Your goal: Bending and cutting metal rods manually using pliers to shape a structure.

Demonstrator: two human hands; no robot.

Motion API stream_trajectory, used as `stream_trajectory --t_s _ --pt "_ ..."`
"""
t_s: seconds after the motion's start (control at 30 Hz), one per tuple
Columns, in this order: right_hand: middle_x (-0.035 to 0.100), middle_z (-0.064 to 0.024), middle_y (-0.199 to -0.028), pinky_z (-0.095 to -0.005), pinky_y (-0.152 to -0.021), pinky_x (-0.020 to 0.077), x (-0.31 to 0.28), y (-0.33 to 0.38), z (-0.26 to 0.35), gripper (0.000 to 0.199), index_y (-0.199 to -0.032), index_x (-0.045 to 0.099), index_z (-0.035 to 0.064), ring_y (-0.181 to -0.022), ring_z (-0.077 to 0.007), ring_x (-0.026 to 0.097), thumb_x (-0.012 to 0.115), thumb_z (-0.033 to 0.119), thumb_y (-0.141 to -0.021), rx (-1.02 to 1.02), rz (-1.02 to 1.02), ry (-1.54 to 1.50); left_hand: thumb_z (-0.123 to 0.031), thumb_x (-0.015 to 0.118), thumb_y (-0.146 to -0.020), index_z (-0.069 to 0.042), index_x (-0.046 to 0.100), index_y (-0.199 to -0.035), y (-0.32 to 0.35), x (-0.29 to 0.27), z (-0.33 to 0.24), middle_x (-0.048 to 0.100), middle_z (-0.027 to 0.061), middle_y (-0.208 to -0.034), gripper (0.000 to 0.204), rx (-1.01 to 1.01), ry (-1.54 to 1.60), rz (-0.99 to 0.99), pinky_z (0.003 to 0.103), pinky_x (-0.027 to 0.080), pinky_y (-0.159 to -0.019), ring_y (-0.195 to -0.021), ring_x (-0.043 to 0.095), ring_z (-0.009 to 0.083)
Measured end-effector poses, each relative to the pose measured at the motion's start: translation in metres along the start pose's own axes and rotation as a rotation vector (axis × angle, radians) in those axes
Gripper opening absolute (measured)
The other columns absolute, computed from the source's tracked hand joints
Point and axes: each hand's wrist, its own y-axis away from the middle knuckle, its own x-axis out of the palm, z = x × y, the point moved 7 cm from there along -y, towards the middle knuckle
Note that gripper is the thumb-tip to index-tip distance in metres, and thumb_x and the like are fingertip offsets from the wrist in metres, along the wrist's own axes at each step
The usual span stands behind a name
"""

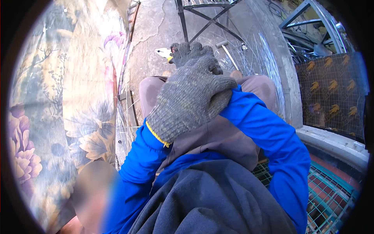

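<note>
My left hand (185,95), in a worn grey knit glove with a yellow-edged cuff, lies across my right wrist in front of my knees. Its fingers look bent and closed, but what lies inside them is hidden. Most of my right hand (220,104) is covered by the left one; a piece of grey glove shows by the blue sleeve, and its fingers cannot be told apart. Pliers (163,52) with pale jaws and a bit of yellow on the handle stick out past the gloved fingertips. Whether they are gripped or lie on the ground I cannot tell.
A hammer (228,52) lies on the concrete beyond my knees, among thin metal rods (269,62). A dark metal frame (202,23) stands ahead. Flowered sheeting (85,97) runs along the left. At right are a patterned dark panel (331,93) and green wire mesh (327,191).
</note>
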Motion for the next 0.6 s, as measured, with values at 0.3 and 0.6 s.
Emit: stream_trajectory --t_s 0.3,0.6 --pt "0.064 -0.013 -0.112 -0.0541 -0.082 0.0468 0.029 0.008 -0.006 0.055 -0.113 0.069 0.0134 -0.104 -0.0365 0.062 0.072 0.049 -0.072 0.033 0.146 -0.038 -0.01 0.064 -0.102 0.001 0.068 -0.116 0.039 0.007 0.058 0.066 0.0044 -0.106 0.018 -0.574 0.789 -0.094 0.028 0.053 -0.089 -0.099 0.064 0.0113" --pt "0.065 -0.0106 -0.116 -0.0507 -0.084 0.0502 0.036 0.016 -0.017 0.041 -0.115 0.069 0.0219 -0.105 -0.0352 0.061 0.07 0.043 -0.08 0.071 0.048 -0.029 -0.009 0.061 -0.103 0.001 0.066 -0.12 0.052 -0.008 0.056 0.064 0.0032 -0.104 0.02 -0.647 1.051 -0.42 0.027 0.054 -0.078 -0.09 0.063 0.0112"
